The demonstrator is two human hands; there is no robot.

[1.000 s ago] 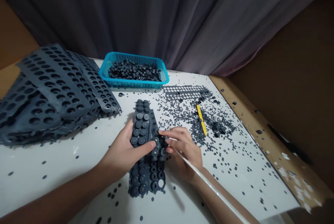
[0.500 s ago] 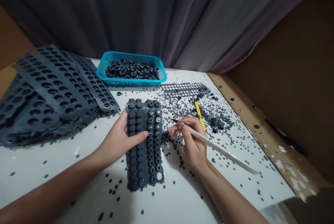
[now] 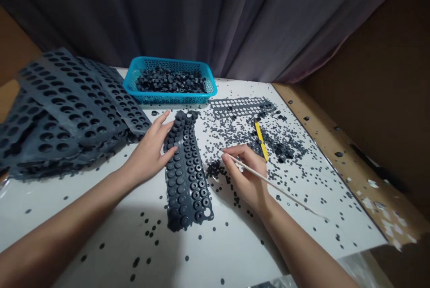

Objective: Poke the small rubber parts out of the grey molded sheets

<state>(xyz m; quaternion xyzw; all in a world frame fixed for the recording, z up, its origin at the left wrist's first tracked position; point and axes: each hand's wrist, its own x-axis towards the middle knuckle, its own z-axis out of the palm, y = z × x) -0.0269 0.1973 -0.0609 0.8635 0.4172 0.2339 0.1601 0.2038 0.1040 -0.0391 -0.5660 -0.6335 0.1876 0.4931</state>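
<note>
A dark grey rubber sheet (image 3: 183, 176) with rows of round moulded studs lies lengthwise in front of me, its far end bent upward. The studs in its right-hand rows show ring-shaped holes, and one spot near the bottom right corner is an open hole. At the sheet's upper left edge, my left hand (image 3: 148, 151) has its fingers spread, with the thumb touching the studs. Just right of the sheet, my right hand (image 3: 248, 174) pinches a thin white stick with a dark pointed tip (image 3: 278, 187); the tip is clear of the sheet.
A blue basket (image 3: 169, 96) of small black rubber pieces stands at the back. Stacked moulded sheets (image 3: 74, 100) fill the left. Right lie a punched-out strip (image 3: 242, 107), a yellow cutter-like tool (image 3: 261, 141) and many tiny black discs scattered over the white tabletop (image 3: 127, 238).
My left hand has loosened from the sheet and spread its fingers toward its far end. The sheet now lies lower and curved. The stick has turned slightly in my right hand.
</note>
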